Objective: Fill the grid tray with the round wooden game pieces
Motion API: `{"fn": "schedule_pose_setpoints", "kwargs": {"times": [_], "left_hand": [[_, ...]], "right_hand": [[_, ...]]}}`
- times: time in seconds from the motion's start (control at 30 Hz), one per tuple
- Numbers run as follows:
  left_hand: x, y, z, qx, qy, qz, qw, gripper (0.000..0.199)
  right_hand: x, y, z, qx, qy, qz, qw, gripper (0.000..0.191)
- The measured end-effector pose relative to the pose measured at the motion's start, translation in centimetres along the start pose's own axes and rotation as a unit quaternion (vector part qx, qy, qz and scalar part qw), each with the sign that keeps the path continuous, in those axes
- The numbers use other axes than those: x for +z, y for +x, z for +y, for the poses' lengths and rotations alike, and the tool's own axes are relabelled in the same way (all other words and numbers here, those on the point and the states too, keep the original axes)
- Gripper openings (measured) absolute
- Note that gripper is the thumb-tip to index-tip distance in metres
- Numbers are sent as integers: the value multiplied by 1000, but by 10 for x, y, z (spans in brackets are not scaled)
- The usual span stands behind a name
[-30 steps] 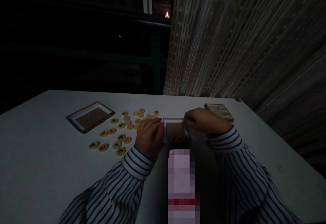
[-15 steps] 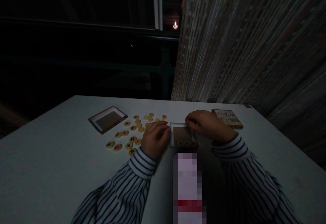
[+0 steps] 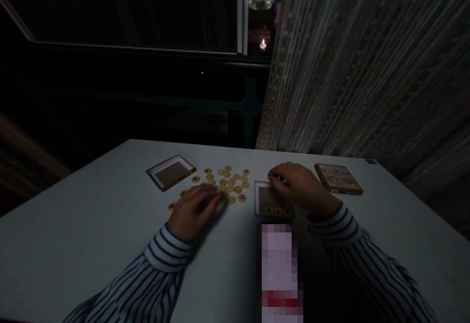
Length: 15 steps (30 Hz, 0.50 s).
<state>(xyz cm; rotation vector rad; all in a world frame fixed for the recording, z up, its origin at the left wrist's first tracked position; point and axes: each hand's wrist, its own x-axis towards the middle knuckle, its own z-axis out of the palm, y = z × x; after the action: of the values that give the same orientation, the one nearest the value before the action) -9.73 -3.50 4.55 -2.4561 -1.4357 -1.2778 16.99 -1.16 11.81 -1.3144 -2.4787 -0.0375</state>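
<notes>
My left hand (image 3: 193, 211) reaches over round Chinese chess pieces (image 3: 230, 188), thumb and fingers a little apart. Its fingertips are at the near-left edge of the pile, and I see no piece between them. Beside the far right part of a shallow open box (image 3: 261, 198) is my right hand (image 3: 301, 186), its fingers curled at the rim. Whether it grips the rim or a small piece is hidden. Several pieces (image 3: 278, 211) lie in a row along the box's near side.
A second shallow tray or lid (image 3: 172, 172) lies at the back left of the white table (image 3: 121, 235). A box with a printed cover (image 3: 338, 178) lies at the right. Behind the table hangs a string curtain (image 3: 330, 68). A blurred-out block covers the near middle.
My left hand has moved left, away from the open box to the pile of pieces. My right hand stays by the box. The whole view has shifted slightly.
</notes>
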Motion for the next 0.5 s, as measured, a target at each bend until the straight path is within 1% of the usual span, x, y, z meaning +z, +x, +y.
{"fn": "schedule_pose_setpoints", "kwargs": {"times": [0.1, 0.2, 0.33, 0.5], "left_hand": [[-7, -13, -16, -1, 59, -13, 998, 18], [-10, -24, -26, 9, 85, -28, 996, 19], [-11, -34, -35, 22, 80, -28, 996, 22], [-12, -41, -42, 24, 69, -46, 996, 20]], "right_hand": [[5, 1, -4, -8, 3, 1, 1000, 24], [11, 2, -9, -19, 10, -1, 1000, 23], [18, 4, -17, -38, 16, -12, 999, 22], [24, 12, -28, -48, 21, -32, 998, 23]]}}
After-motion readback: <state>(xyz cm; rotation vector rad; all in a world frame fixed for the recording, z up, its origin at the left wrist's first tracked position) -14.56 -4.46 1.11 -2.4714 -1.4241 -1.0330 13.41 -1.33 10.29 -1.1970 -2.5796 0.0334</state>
